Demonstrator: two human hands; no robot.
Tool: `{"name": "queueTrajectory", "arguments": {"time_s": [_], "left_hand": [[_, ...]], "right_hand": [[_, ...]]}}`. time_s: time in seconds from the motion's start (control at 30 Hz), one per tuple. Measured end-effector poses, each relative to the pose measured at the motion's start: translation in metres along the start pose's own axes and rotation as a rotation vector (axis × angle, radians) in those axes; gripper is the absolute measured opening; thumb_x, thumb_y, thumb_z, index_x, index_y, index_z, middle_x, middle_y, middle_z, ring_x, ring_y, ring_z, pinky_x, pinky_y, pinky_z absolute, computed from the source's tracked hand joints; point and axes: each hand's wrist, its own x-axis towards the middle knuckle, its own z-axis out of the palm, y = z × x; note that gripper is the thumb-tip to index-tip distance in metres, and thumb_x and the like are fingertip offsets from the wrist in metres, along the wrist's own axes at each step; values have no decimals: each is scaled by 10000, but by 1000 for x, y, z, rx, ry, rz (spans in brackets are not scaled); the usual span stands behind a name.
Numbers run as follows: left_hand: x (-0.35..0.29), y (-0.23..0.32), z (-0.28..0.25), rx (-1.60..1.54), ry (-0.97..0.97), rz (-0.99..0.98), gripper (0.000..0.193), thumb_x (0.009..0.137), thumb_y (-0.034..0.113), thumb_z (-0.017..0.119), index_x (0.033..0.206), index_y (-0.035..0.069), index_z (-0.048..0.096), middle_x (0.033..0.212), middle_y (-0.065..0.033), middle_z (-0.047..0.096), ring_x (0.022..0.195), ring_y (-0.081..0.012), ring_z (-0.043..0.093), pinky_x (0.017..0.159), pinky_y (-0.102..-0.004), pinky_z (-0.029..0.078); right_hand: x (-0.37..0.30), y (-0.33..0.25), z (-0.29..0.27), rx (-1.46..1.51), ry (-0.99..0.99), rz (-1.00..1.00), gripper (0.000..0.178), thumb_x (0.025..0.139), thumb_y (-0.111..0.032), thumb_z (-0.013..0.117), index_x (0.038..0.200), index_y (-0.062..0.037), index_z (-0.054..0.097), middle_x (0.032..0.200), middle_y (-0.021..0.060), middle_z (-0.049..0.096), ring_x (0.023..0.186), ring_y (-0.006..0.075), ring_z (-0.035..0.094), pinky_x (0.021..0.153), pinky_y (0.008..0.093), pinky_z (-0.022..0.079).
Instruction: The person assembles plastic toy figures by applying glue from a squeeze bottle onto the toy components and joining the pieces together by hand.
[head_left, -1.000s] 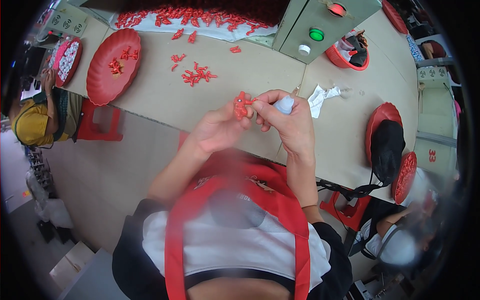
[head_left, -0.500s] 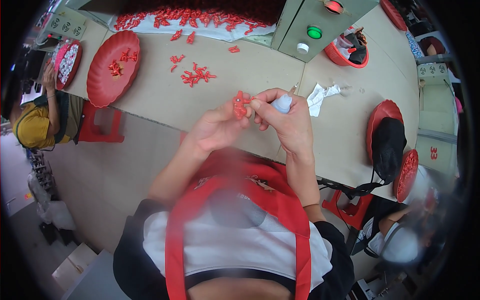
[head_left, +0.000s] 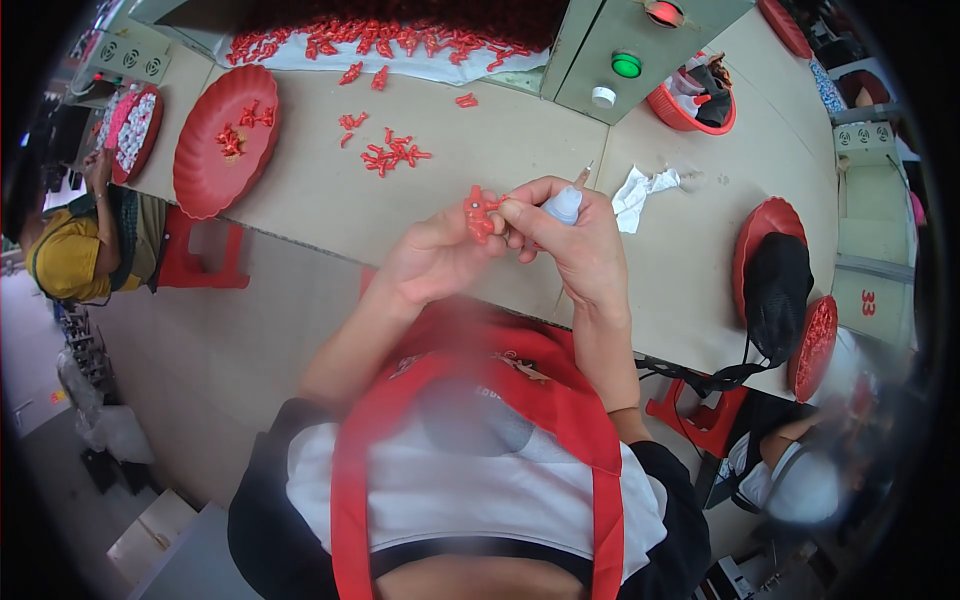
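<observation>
My left hand [head_left: 437, 262] is closed on a small glossy red plastic figure [head_left: 480, 215], which I hold up above the table's front edge. With thumb and forefinger, my right hand [head_left: 585, 245] pinches a thin red part at the figure's right side. That same hand also grips a translucent squeeze bottle [head_left: 565, 204] with a thin needle-like tip pointing up and away from me. The fingers partly cover the pinched part, so its shape is unclear. Beyond my hands lies a small heap of red pieces [head_left: 392, 155] on the table.
At left is a scalloped red tray [head_left: 205, 175] with several red pieces. A pale green machine [head_left: 590, 60] with red figures on white cloth stands behind. To the right are crumpled tissue [head_left: 632, 198], a red basket [head_left: 690, 118] and a black bag [head_left: 778, 295]. A co-worker [head_left: 75, 250] sits left.
The red figure has tilted slightly between my fingers, and the bottle has shifted a little with my right hand. Both hands keep their hold.
</observation>
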Motion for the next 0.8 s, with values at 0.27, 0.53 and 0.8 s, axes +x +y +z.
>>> {"name": "queueTrajectory", "arguments": {"time_s": [0.27, 0.53, 0.8], "left_hand": [[-1, -1, 5, 209, 54, 108, 238, 812, 169, 607, 1001, 37, 548, 930, -57, 567, 862, -168, 519, 801, -294, 404], [-11, -4, 29, 1161, 223, 527, 296, 734, 12, 655, 1008, 9, 544, 929, -88, 543, 815, -168, 542, 707, -279, 474], [-9, 7, 23, 786, 141, 410, 263, 800, -5, 568, 1057, 11, 518, 983, -99, 511, 860, -174, 539, 735, -309, 492]], "right_hand": [[-1, 3, -5, -10, 12, -62, 132, 764, -127, 651, 796, -4, 617, 699, 29, 617, 601, 71, 558, 516, 200, 440], [-5, 11, -14, 25, 49, -108, 114, 760, -76, 656, 813, 3, 594, 709, 44, 588, 605, 92, 561, 500, 205, 447], [-5, 18, -28, -128, 190, -155, 131, 749, -74, 656, 843, 0, 602, 740, 43, 601, 624, 105, 571, 531, 217, 453]]}}
